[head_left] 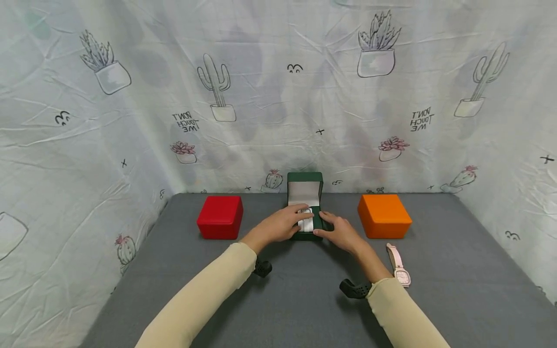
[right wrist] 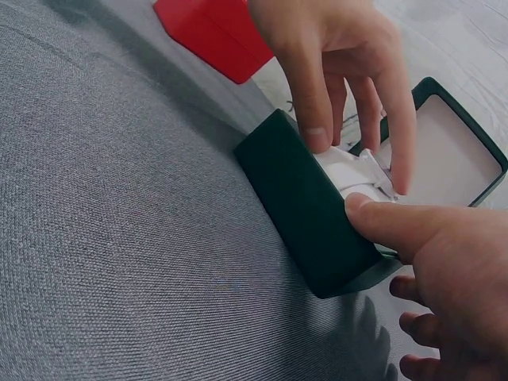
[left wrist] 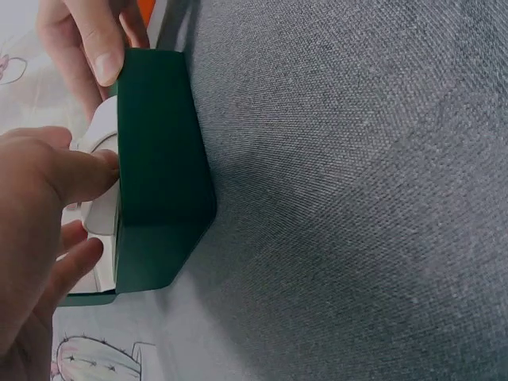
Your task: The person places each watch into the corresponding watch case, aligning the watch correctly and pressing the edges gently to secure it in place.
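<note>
The work looked partway done. The green box (right wrist: 309,210) stood at the back of the worktop (head_left: 304,299), its lid (head_left: 304,177) raised, and the white watch (head_left: 306,225) — or what looked like one — lay inside it. The left hand (head_left: 283,223) reached over and pinched the watch between thumb and fingers, so its fitting was probably not finished. The right hand (head_left: 341,234) gripped the box near its right front corner, thumb at the rim, seemingly to steady it. Left to do, by the look of it: release the watch and close the lid. The pink watch (head_left: 398,266) lay loose and untouched on the worktop, in front of the orange box (head_left: 385,216). That box and the red box (head_left: 219,217) were closed — their contents could not be seen.
</note>
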Action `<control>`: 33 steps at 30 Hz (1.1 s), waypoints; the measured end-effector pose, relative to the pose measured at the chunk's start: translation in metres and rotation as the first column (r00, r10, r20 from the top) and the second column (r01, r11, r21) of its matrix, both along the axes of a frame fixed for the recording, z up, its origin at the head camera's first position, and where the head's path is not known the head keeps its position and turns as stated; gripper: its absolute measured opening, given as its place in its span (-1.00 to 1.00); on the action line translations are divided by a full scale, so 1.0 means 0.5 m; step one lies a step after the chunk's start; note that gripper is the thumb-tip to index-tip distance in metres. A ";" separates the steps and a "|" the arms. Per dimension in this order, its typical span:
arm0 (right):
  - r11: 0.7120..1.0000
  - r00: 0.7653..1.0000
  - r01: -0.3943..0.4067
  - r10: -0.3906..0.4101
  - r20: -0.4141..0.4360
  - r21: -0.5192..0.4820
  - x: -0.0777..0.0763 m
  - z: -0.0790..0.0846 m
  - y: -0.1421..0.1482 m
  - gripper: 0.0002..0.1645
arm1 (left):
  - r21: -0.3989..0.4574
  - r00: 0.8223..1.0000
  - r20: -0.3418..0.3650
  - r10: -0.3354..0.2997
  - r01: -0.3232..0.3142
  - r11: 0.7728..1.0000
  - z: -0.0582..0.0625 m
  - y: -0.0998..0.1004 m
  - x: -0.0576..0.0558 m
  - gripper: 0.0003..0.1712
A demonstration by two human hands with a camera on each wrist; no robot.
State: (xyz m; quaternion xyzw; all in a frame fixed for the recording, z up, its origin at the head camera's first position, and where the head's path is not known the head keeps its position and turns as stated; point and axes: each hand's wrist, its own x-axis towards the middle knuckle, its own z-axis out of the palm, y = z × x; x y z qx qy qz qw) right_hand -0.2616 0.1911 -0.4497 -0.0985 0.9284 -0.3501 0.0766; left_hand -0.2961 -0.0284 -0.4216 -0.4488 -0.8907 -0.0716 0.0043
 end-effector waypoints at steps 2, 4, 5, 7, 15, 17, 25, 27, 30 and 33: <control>1.000 1.000 0.007 -0.007 0.002 -0.009 0.000 0.000 0.000 -0.10 | 0.010 1.000 0.003 0.017 -0.017 1.000 -0.001 0.001 0.000 -0.43; 1.000 1.000 0.014 -0.014 0.005 -0.018 -0.001 0.000 -0.001 -0.11 | 0.025 1.000 0.002 0.023 -0.023 0.999 -0.001 0.001 0.000 -0.44; 1.000 1.000 0.016 -0.016 0.006 -0.020 -0.001 0.000 0.000 -0.11 | 0.032 1.000 -0.001 0.022 -0.022 0.999 -0.002 0.001 0.000 -0.44; 0.999 1.000 0.021 -0.021 0.012 -0.027 0.000 0.000 0.000 -0.11 | 0.043 1.000 -0.006 0.012 -0.012 0.999 -0.001 0.000 0.001 -0.44; 1.000 1.000 0.015 -0.014 0.012 -0.027 0.000 -0.003 0.003 -0.10 | 0.044 0.999 -0.040 0.026 -0.025 0.999 0.004 -0.007 0.002 -0.32; 0.999 1.000 0.019 -0.018 0.008 -0.028 0.000 -0.004 0.004 -0.10 | 0.064 0.997 -0.064 0.035 -0.031 0.997 0.011 -0.009 0.000 -0.28; 1.000 1.000 0.022 -0.022 0.010 -0.021 0.000 -0.006 0.009 -0.08 | 0.150 0.974 -0.227 0.014 0.020 0.988 0.049 -0.014 -0.012 -0.30; 0.999 1.000 0.024 -0.024 0.009 -0.022 0.000 -0.005 0.008 -0.07 | 0.158 0.963 -0.268 0.012 0.032 0.987 0.058 -0.015 -0.016 -0.34; 1.000 1.000 0.022 -0.022 0.002 -0.023 0.002 -0.003 0.005 -0.08 | 0.161 0.949 -0.314 0.021 0.031 0.986 0.070 -0.014 -0.024 -0.37; 0.999 1.000 0.015 -0.015 -0.007 -0.028 0.004 -0.001 0.002 -0.08 | 0.149 0.948 -0.313 0.062 -0.015 0.989 0.083 -0.013 -0.035 -0.34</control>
